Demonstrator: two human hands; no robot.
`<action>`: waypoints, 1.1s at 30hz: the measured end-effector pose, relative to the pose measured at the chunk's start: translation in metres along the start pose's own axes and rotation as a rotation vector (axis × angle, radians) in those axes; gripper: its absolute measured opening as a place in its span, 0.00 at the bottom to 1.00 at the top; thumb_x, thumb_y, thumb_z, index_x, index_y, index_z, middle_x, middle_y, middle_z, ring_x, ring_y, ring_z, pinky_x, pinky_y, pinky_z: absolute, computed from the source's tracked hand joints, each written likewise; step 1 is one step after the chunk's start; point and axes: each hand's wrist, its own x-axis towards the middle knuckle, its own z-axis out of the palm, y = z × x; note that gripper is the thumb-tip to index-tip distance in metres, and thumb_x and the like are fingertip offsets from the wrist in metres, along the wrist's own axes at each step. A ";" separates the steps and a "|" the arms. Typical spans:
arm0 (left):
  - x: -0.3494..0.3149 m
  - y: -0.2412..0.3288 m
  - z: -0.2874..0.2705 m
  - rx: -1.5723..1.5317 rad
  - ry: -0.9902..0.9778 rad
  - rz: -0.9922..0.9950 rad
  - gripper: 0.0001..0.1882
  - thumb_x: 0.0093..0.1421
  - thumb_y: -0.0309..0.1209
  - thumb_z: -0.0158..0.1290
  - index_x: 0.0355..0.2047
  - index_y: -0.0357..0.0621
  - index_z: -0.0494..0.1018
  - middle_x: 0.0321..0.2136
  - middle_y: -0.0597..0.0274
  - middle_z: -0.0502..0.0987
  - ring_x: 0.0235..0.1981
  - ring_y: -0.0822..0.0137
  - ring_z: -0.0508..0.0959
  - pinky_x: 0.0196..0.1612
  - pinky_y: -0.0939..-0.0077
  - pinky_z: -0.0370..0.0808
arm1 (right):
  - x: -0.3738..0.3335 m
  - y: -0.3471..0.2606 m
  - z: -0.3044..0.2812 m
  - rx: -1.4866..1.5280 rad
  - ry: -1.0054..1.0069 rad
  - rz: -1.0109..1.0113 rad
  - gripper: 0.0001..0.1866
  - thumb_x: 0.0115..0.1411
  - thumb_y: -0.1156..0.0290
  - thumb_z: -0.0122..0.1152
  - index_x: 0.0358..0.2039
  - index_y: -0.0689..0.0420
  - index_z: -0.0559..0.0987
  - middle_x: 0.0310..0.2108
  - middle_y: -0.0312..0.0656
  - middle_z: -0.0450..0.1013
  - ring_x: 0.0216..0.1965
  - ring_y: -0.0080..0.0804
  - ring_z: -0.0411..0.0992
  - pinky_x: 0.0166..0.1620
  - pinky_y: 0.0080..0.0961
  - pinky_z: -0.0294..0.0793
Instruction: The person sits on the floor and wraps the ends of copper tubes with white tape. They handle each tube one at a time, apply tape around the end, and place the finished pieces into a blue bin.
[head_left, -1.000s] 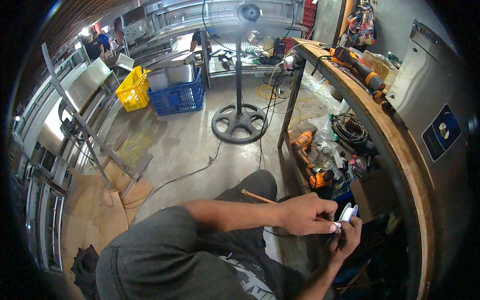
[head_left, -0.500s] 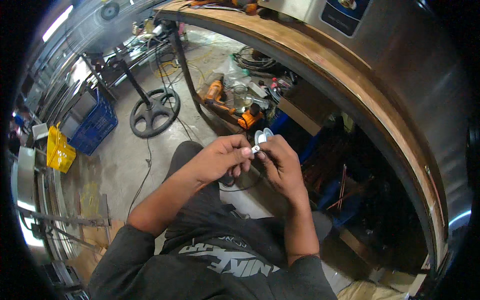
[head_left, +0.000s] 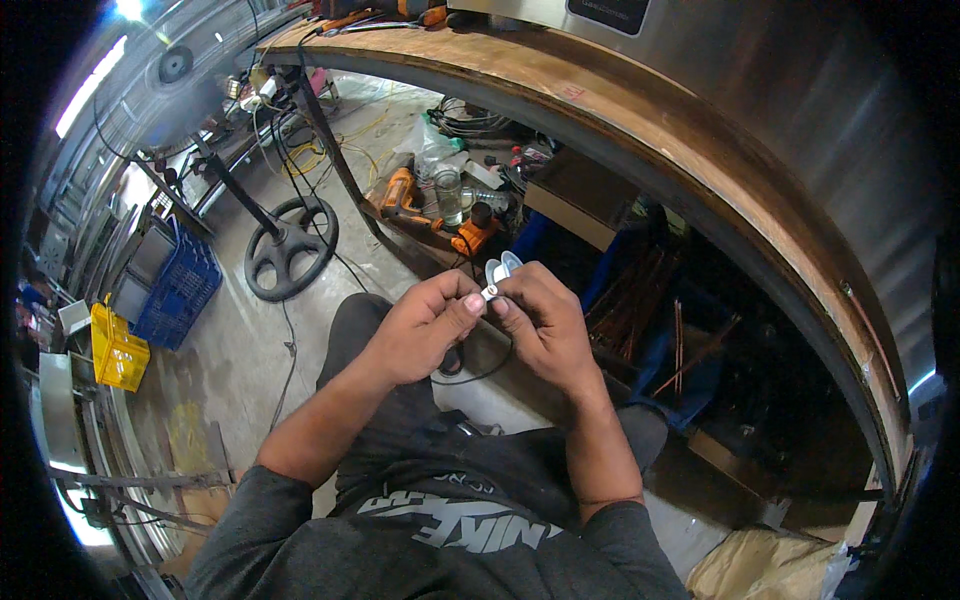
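In front of my lap both hands meet at a small fitting (head_left: 490,292) with a round, whitish end. Thumb and fingers of my left hand (head_left: 425,325) pinch this fitting; most of it is hidden in the grip. Close against it, my right hand (head_left: 545,325) is closed on a small white spool (head_left: 509,264), which looks like a roll of thread seal tape. The spool's pale round flanges show above the right fingers. Whether a strip of tape runs between spool and fitting is too small to tell.
A wooden-topped workbench (head_left: 600,75) curves ahead and to the right. Under it are an orange power drill (head_left: 400,195), glass jars (head_left: 448,193), a cardboard box (head_left: 570,215) and copper-coloured rods (head_left: 678,345). Leftward stand a fan's round base (head_left: 290,250), a blue crate (head_left: 178,290) and a yellow basket (head_left: 120,350).
The whole view has shifted slightly, so the bench and hands appear a little further left. Both hands keep their grips, with the spool turned slightly beside the fitting.
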 end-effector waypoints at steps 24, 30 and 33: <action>0.003 -0.006 0.007 0.399 0.188 0.240 0.12 0.65 0.36 0.54 0.40 0.38 0.72 0.22 0.56 0.77 0.24 0.67 0.77 0.30 0.69 0.73 | -0.002 0.003 0.003 -0.194 0.025 0.116 0.08 0.57 0.75 0.60 0.38 0.61 0.80 0.30 0.50 0.73 0.33 0.49 0.73 0.38 0.32 0.72; -0.002 0.011 -0.005 0.565 0.120 0.241 0.16 0.65 0.41 0.55 0.40 0.39 0.68 0.22 0.52 0.75 0.22 0.62 0.77 0.27 0.67 0.70 | -0.005 0.014 0.014 -0.139 0.031 0.050 0.07 0.57 0.75 0.60 0.36 0.63 0.78 0.26 0.49 0.69 0.27 0.48 0.69 0.32 0.31 0.69; 0.000 -0.003 -0.007 0.558 0.153 0.323 0.16 0.65 0.41 0.54 0.39 0.39 0.68 0.23 0.51 0.76 0.24 0.56 0.78 0.28 0.64 0.71 | -0.008 0.014 0.021 -0.207 0.053 0.038 0.07 0.58 0.75 0.60 0.36 0.63 0.78 0.27 0.50 0.69 0.27 0.49 0.69 0.32 0.32 0.69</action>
